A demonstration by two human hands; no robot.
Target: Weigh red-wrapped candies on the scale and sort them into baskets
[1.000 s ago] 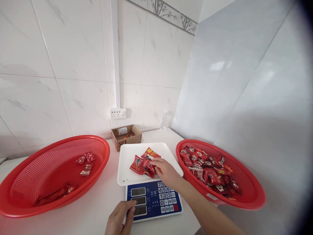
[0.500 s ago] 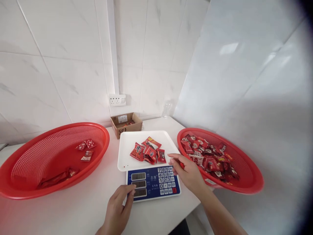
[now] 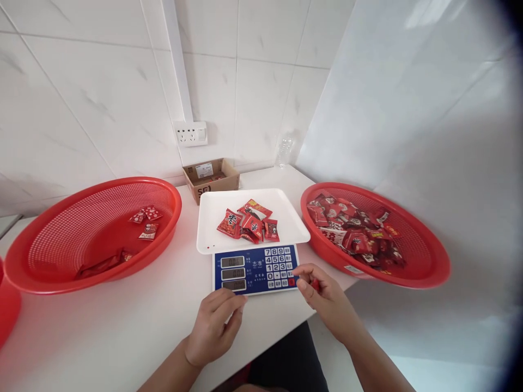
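Observation:
An electronic scale [image 3: 255,272] with a blue keypad panel and a white weighing tray [image 3: 294,228] stands on the table. Several red snack packets [image 3: 251,223] lie in a loose heap on the tray. My left hand [image 3: 216,324] is at the scale's front edge below the displays, fingers curled and pressed together, with nothing visible in them. My right hand [image 3: 327,299] hovers by the lower right keys, thumb and index finger forward. Its curled fingers hold a small red packet [image 3: 315,284], mostly hidden in the palm.
At the right stands a red plastic basket [image 3: 425,245] holding many red packets. Another red basket [image 3: 36,250] at the left has several packets inside. A cardboard box [image 3: 210,179] sits behind the tray, below a wall socket [image 3: 191,134]. Part of a further red container [image 3: 6,305] shows at the left edge.
The view has tilted down, so the scale and baskets sit higher. My left hand has drawn back from the displays to the front edge. My right hand has moved from beside the tray towards the lower keys.

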